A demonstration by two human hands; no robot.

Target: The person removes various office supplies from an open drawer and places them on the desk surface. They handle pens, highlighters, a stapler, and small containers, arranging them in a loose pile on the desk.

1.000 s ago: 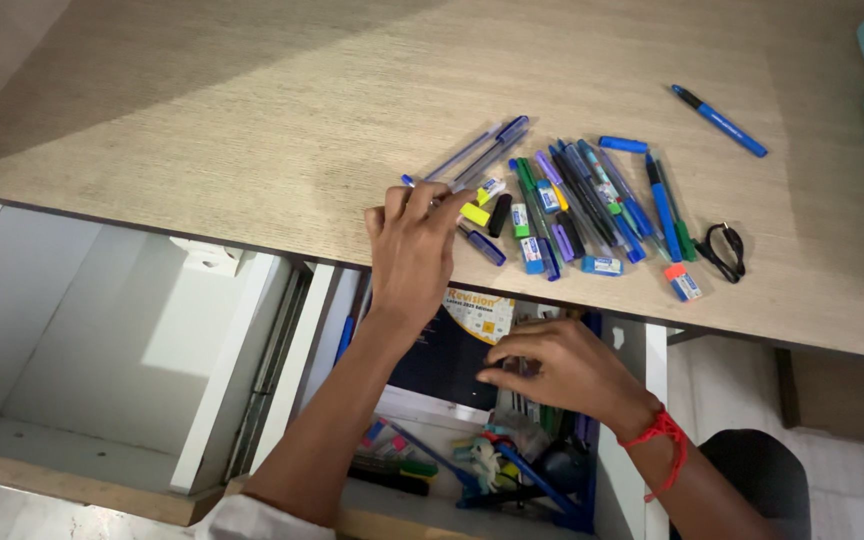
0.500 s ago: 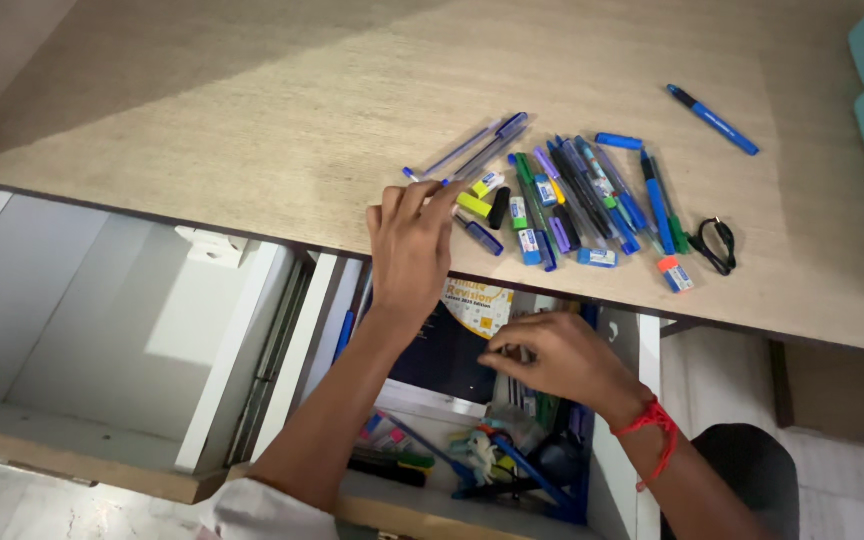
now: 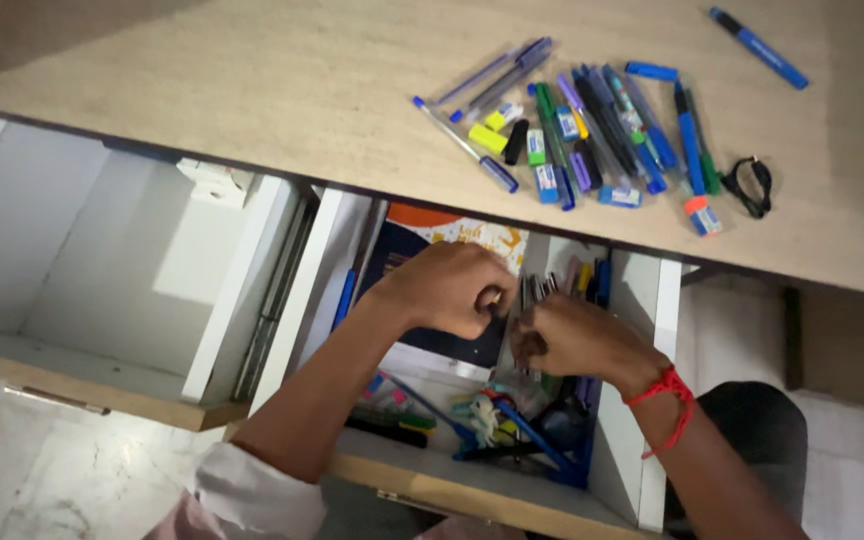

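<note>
Dark, slim pens (image 3: 535, 292) are sitting as a small bundle between the two hands, above the open drawer (image 3: 642, 400) just near of the table (image 3: 252, 90) edge; the left hand (image 3: 452, 288) is curling its fingers shut beside the bundle's left side, though whether they are actually pinching the pens I cannot tell; the right hand (image 3: 572, 338) is closing around the bundle's near end, with the tips sticking up past its knuckles. The bundle is looking light and stiff, with smooth plastic barrels that are likely to slide against each other, so a firm wrap around the middle of the barrels seems the safest hold; a grip at one end is likely to let them fan out. Under the hands a dark book (image 3: 432, 240) is lying in the drawer, and at its near end a tangle of blue pens and coloured bits (image 3: 497, 430) is lying loose. On the table, far and to the right, a spread of pens and markers (image 3: 592, 130) is lying in a loose row, with a single blue marker (image 3: 760, 48) set apart further right and a small black cord (image 3: 752, 185) beside the row.
</note>
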